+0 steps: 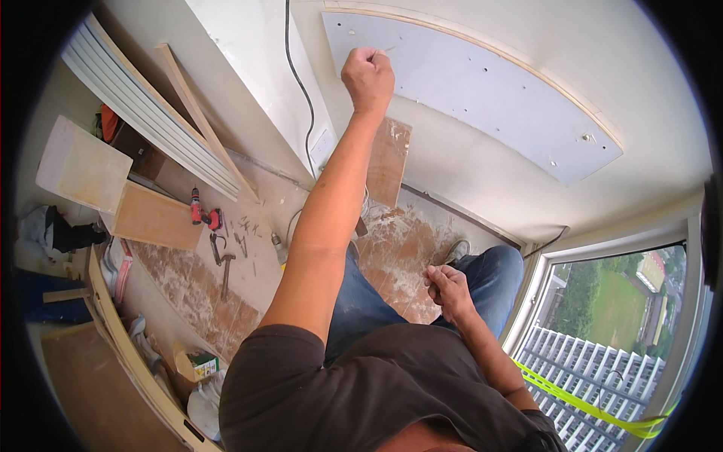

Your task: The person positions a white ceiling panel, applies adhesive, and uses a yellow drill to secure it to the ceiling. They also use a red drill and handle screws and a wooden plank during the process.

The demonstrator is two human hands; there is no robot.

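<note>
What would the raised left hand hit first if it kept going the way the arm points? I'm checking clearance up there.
Most likely the pale grey panel fixed to the surface ahead: the left hand is fisted right at its edge, seemingly touching or nearly so. Depth is unclear.

Dusty floor (pixel 392 248), drill (pixel 197 207), hammer (pixel 226 273), boards (pixel 154 217)

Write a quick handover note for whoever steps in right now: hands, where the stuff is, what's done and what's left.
Left hand: raised, fist closed against the grey wall panel, apparently pinching something small; I can't tell what.
Right hand: low by the knee, fingers curled, contents unclear.
Red drill, hammer and hand tools lie on the dusty floor.
Done: panel is up on the wall.
Left: can't tell how far its fixing has got.
</note>
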